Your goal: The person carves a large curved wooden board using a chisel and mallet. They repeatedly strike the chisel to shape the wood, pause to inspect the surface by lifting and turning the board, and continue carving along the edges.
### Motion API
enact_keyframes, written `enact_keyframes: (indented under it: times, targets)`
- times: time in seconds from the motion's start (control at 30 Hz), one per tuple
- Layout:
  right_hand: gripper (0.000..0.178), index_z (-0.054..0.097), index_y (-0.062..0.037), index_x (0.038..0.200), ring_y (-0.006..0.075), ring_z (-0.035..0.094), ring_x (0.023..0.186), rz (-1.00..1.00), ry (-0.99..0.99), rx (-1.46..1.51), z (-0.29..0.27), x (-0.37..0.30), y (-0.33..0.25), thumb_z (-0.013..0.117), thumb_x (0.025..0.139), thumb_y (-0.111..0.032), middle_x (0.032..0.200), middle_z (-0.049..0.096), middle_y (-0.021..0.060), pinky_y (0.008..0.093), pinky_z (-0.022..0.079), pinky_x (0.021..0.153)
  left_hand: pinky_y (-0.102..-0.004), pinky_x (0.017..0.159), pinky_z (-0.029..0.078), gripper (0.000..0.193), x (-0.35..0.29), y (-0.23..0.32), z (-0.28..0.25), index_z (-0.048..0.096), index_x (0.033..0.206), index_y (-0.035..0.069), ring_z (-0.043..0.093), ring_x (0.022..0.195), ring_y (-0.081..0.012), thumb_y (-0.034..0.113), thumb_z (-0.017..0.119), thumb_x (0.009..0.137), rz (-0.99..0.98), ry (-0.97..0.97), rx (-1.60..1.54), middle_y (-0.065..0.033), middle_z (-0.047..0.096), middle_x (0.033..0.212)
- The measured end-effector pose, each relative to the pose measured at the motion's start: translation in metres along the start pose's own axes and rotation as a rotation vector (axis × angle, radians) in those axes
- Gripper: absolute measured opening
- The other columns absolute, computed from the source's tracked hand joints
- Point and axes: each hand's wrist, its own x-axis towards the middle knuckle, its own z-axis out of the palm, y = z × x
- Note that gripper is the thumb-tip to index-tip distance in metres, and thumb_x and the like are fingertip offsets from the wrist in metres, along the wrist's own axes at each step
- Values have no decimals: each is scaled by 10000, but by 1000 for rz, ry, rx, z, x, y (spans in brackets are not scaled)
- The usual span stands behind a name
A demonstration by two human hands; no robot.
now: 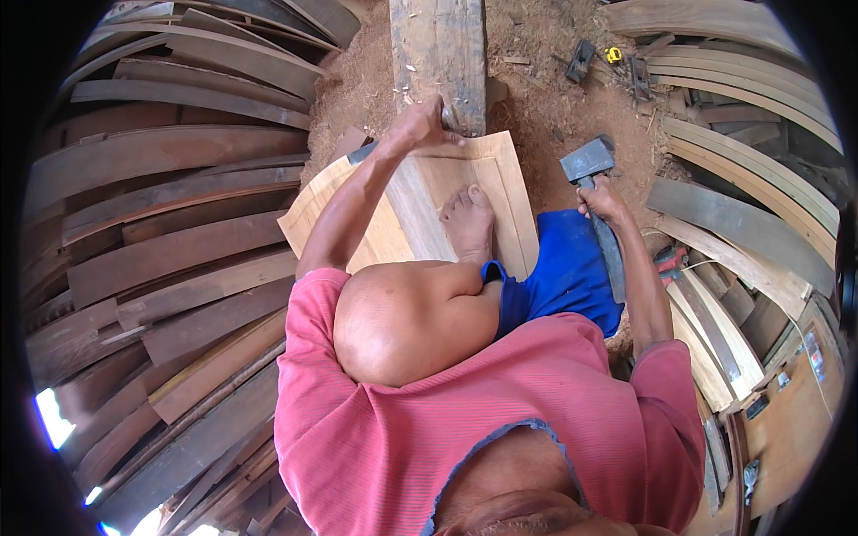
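Note:
My right hand (606, 198) is closed around the handle of a mallet (587, 162), close below its grey, blocky head. The long handle runs back over my blue shorts. My left hand (424, 125) is at the far edge of a framed wooden panel (511, 192), fingers curled beside a small metallic-looking piece that I cannot make out. The panel is pale wood with a greyer strip in its middle, and its far side meets a thick wooden beam (438, 49). My bare foot (468, 219) rests on the panel.
Curved-looking stacks of dark boards (170, 161) line the left side. More planks (742, 80) lie on the right. Two dark hand planes (581, 61) and a yellow tape measure (613, 55) sit on the sawdust-covered ground (536, 107). A red tool (670, 263) lies right of my forearm.

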Motion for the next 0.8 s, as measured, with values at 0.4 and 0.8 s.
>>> enact_keyframes:
  times: [0.4,0.8]
  targets:
    - [201,593,26,1102,202,693,623,220,-116,73,-1,109,-8,607,920,-58,813,687,132,341,581,510,-525,793,535,559,14,-43,-5,566,1135,58,702,970,-444,335,876,761,-113,62,133,-223,729,975]
    - [729,316,47,1584,276,755,831,187,-116,-30,4,206,-45,619,939,-107,1203,677,247,400,619,693,-433,782,520,78,-49,34,-29,648,953,95,625,926,-281,141,693,909,227,372,241,-132,684,997]
